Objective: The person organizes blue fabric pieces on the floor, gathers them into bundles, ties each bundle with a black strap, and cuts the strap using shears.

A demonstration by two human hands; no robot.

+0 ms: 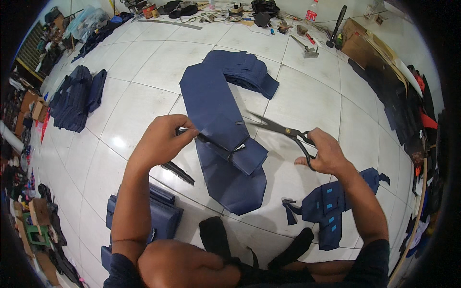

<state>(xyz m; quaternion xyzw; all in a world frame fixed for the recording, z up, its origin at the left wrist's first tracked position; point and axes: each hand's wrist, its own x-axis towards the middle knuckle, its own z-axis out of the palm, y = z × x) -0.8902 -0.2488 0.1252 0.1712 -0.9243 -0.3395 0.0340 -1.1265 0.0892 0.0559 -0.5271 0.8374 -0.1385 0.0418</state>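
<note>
Near the middle of the white tiled floor lies a long navy strip of sheet material (209,96), with more navy pieces stacked at its far end. Across its nearer part, a folded navy bundle (252,156) is bound with a thin black tie (213,143). My left hand (168,139) pinches the tie's end, fingers closed, just left of the bundle. To the right, my right hand (324,152) grips black scissors (288,130) by the handles. Their blades are parted and point left toward the bundle, apart from the tie.
A black strip with a bristly edge (178,173) lies under my left forearm. Navy stacks sit at far left (72,103) and near left (163,216). Tied navy pieces with blue marks (331,206) lie near right. Tools (305,47) and cardboard (357,41) line the far side.
</note>
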